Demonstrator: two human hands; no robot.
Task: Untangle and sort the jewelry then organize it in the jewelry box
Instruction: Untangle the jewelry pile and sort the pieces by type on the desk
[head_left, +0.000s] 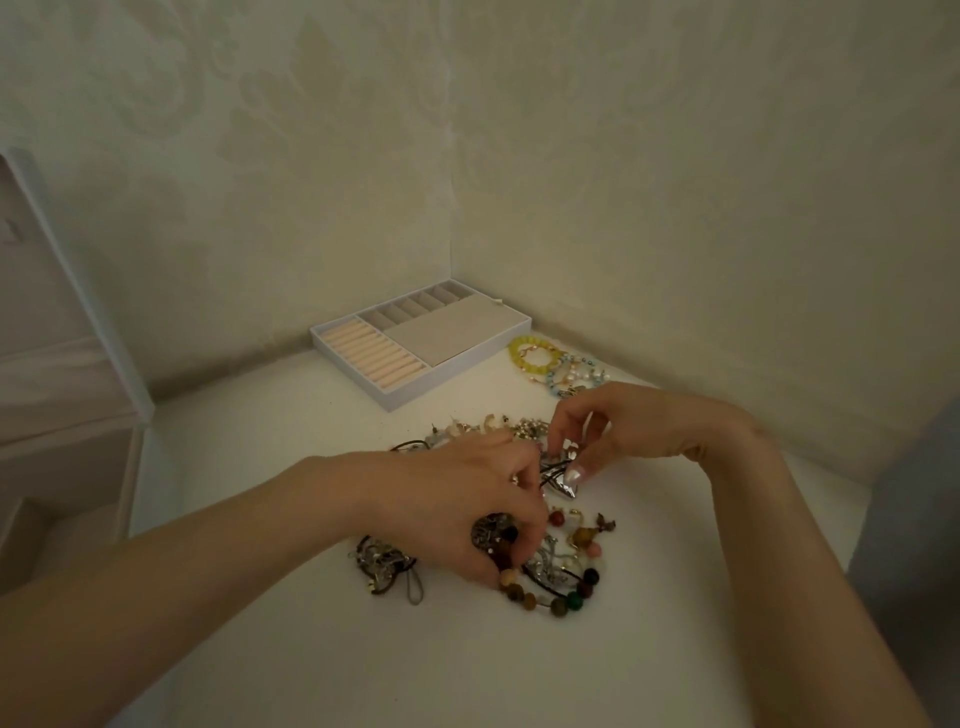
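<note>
Both hands work over one tangle (550, 564) of jewelry near the middle of the white table (260, 519). My left hand (457, 499) lies palm down on the heap, hiding its middle, with its fingers curled and pinching the beads (558, 605). This is one string of brown, green and red balls that loops out toward the near edge. My right hand (618, 431) hovers just behind, thumb and forefinger pinching a dark cord (551, 469) above a silver pendant (563, 487). Whether the pendant hangs from that cord I cannot tell.

Two patterned walls (623, 156) meet in a corner behind the table. One white cabinet (62, 364) stands at the left edge.

One box (405, 400), a shallow white tray, sits in that corner, well apart from the tangle. It has three sections: a block of peach ring rolls on the left, a row of small cells along the back, and one flat beige pad.

Right of the box lies one yellow bracelet (524, 347). Touching it is a cluster of pale blue and pearl bracelets (576, 374), partly behind my right fingers and too overlapped to count.

Small pale and metal pieces (498, 423) lie scattered beyond my left knuckles, too small to count.
</note>
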